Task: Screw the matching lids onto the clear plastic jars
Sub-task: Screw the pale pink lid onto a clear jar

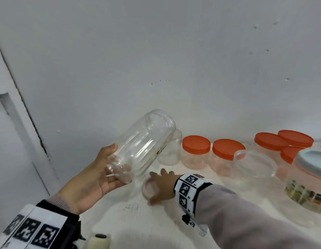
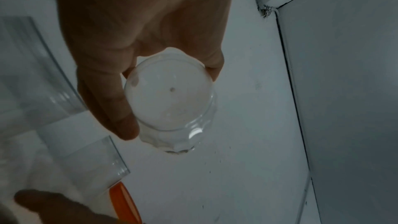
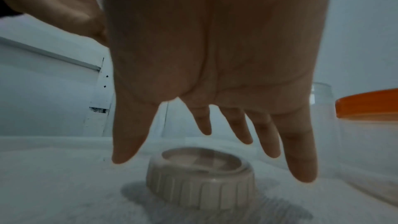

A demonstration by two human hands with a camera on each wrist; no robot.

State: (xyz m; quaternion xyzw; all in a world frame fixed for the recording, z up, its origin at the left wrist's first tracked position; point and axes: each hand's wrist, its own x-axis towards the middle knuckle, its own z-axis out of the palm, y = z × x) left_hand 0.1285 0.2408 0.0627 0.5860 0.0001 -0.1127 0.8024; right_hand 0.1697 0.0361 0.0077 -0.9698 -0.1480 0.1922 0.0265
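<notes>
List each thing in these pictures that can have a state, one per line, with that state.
Tall jar: uncapped, tilted, held off the table.
Left hand: grips the jar's base.
Right hand: fingers spread above the clear lid, not touching.
Clear lid: loose on the table.
Orange-lidded jars: capped, upright.

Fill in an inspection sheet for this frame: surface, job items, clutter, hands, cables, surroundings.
Surface: white table, faint marks.
Job items: tall jar held tilted, lidless; ribbed clear lid lying on the table; open small jar by the wall; orange-lidded jars in a row.
Clutter: blue-lidded container, shallow clear dish.
Hands: left hand grips the tall jar's base; right hand spread above the lid, not gripping.
Cables: nothing seen.
Surroundings: grey wall, white frame.
</notes>
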